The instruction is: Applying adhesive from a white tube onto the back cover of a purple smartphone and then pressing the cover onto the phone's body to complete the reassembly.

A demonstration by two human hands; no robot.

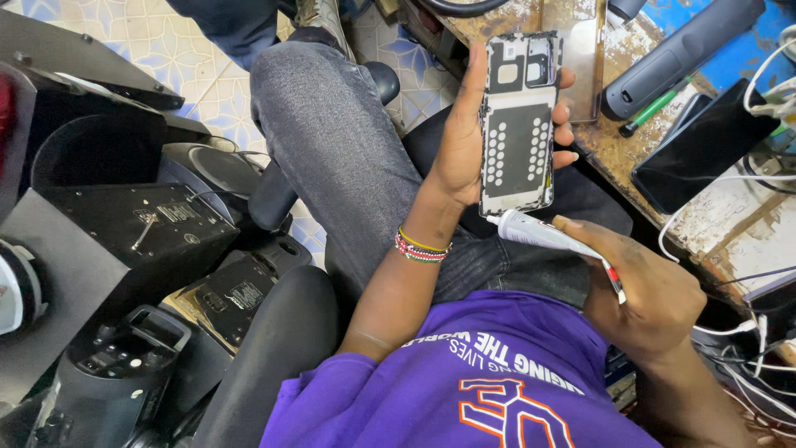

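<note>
The left hand (464,145) grips an opened phone (518,124) upright over the lap, long axis vertical, bare inside facing the camera. The right hand (643,290) pinches a white tube (547,236), nozzle pointing left at the phone's bottom edge. On the surface (630,158) to the right lie a remote (680,54), a green pen (655,108) and a dark phone (701,149). Black speakers (124,249) crowd the floor at left.
</note>
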